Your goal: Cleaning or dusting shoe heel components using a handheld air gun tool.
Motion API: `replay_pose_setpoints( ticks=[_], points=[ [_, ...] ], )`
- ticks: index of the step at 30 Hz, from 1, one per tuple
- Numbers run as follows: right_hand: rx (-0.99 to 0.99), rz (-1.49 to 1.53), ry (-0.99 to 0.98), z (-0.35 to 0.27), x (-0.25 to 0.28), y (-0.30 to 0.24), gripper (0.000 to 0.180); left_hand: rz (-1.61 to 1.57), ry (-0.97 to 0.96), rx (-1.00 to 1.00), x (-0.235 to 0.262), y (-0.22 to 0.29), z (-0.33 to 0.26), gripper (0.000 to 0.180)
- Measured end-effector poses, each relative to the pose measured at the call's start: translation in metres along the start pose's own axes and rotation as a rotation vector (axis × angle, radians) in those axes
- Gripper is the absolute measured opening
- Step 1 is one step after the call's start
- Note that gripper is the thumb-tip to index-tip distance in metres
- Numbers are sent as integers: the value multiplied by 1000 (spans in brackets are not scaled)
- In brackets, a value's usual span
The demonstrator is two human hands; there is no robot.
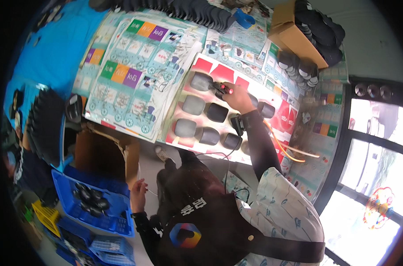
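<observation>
Hands: right (237, 98) on red-tipped tool (223, 88)

- Rounded pads (193, 105): dark grey, on red-and-white sheet (219, 71).
- Tool (223, 88) in right hand (238, 98): black body, red tip.
- Bench (135, 75) covering: pale teal train print with green, orange, purple squares.
- Crate (117, 208): blue.
- Apron (197, 221): black, multicoloured ring emblem.
</observation>
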State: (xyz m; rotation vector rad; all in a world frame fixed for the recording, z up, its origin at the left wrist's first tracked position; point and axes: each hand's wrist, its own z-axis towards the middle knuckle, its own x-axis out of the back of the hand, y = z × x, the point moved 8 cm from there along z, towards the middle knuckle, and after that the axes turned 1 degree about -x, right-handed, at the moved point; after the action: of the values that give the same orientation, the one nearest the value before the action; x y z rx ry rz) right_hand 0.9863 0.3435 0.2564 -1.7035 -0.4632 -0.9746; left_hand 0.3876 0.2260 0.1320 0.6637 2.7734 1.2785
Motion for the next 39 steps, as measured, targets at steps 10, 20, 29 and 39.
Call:
replay_pose_setpoints(
  ticks=[10,20,29,39],
  points=[
    [-287,272,-233,77,14,29,25,108,-9,102,-8,16,-9,30],
    [-357,322,-289,91,12,36,27,127,-68,99,-25,45,1,34],
    [-354,280,-278,101,3,58,29,165,-72,130,-25,43,-3,33],
    [-380,274,-272,102,8,69,30,154,-84,121,-28,43,2,33]
  ],
)
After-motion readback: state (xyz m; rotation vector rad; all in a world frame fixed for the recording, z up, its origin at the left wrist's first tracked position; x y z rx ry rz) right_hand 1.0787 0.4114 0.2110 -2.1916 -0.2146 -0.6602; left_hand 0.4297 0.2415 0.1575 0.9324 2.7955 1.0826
